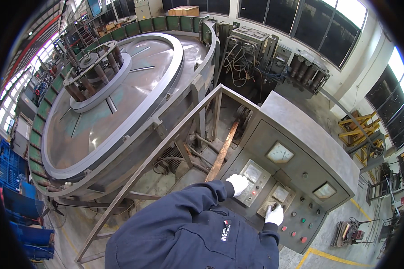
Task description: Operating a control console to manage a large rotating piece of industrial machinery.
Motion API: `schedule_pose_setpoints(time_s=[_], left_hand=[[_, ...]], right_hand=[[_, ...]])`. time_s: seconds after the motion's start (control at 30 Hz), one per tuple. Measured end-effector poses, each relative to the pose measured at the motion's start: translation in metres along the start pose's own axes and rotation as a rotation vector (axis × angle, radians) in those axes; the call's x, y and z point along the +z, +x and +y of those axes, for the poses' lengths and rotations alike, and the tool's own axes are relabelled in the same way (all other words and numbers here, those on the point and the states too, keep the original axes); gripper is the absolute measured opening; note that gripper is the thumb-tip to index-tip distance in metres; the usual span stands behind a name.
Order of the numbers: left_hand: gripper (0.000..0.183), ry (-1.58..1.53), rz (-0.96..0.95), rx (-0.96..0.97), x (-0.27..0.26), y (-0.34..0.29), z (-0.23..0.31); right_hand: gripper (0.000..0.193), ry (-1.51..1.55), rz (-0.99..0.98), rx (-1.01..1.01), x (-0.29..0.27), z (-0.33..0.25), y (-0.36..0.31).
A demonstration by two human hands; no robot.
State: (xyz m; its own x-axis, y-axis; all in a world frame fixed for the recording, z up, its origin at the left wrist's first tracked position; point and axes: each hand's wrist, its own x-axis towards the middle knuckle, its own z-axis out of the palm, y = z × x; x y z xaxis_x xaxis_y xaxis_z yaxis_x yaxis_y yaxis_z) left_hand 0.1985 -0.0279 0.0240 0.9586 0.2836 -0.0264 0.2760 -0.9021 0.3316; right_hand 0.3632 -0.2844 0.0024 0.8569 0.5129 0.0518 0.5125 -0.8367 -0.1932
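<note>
Both my hands wear white gloves and are at the sloping face of a grey control cabinet (pixel 309 168). My left hand (pixel 238 184) is curled against the left edge of a control module with a dial meter (pixel 252 172); whatever its fingers hold is hidden. A small red light (pixel 254 193) glows on that module. My right hand (pixel 274 215) has its fingers closed on a round knob (pixel 270 206) of the second module, below its meter (pixel 280 193). Several coloured push buttons, among them a red one (pixel 304 240) and a green one (pixel 303 220), sit right of that hand.
A large round machine table (pixel 139 96) with a raised ring fills the left, inside a green-walled rim. A metal rail (pixel 152 157) runs between it and me. Two larger gauges (pixel 280 152) are on the cabinet. Yellow steel frames (pixel 359 127) stand at the right.
</note>
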Motion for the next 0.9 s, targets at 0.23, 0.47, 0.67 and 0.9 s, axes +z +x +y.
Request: schedule_pose_setpoints(time_s=[0.23, 0.47, 0.67, 0.9], left_hand=[[0.017, -0.008, 0.028, -0.002, 0.000, -0.001, 0.001], [0.016, 0.001, 0.030, -0.005, 0.007, 0.001, 0.000], [0.016, 0.010, 0.014, 0.005, 0.001, 0.001, 0.002], [0.015, 0.089, 0.015, 0.101, 0.002, 0.004, 0.001]], right_hand=[[0.035, -0.010, 0.014, -0.014, 0.005, 0.003, 0.000], [0.034, -0.002, 0.022, -0.028, 0.005, 0.004, -0.001], [0.032, 0.034, 0.035, -0.047, 0.002, 0.001, -0.002], [0.028, 0.001, 0.061, -0.064, 0.005, 0.001, -0.003]])
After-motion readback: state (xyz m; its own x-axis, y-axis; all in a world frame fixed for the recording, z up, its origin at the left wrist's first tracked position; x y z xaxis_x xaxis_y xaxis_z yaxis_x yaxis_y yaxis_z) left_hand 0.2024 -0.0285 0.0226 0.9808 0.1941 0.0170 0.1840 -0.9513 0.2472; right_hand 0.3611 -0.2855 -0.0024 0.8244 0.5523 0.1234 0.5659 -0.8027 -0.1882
